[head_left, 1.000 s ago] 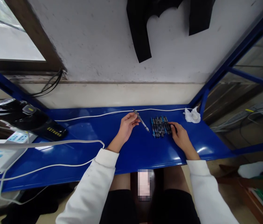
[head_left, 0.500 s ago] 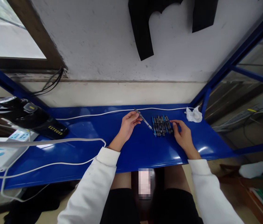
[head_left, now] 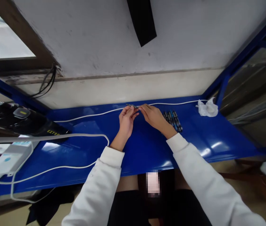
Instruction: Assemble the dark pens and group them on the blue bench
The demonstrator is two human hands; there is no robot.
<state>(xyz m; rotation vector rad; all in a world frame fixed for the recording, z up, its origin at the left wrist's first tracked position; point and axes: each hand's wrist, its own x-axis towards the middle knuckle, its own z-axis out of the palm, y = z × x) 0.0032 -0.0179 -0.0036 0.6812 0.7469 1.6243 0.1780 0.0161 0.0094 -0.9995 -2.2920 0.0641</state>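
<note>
Near the back of the blue table, my left hand (head_left: 126, 121) pinches a thin pen (head_left: 130, 105), whose one end sticks out up and left past the fingertips. My right hand (head_left: 153, 116) meets it from the right, its fingers closed at the pen's other end. What my right fingers grip there is too small to make out. Several dark and blue pens (head_left: 172, 120) lie side by side in a row on the table, just right of my right hand and partly behind its wrist.
Crumpled white tissue (head_left: 207, 107) lies at the back right. A black bottle (head_left: 24, 121) and a white power strip (head_left: 11, 160) stand on the left. White cables (head_left: 83, 135) cross the left side and back of the blue table (head_left: 144, 155).
My right hand has left the row of pens and moved left to the pen in my left hand. That pen now lies flatter. The head view has shifted slightly.
</note>
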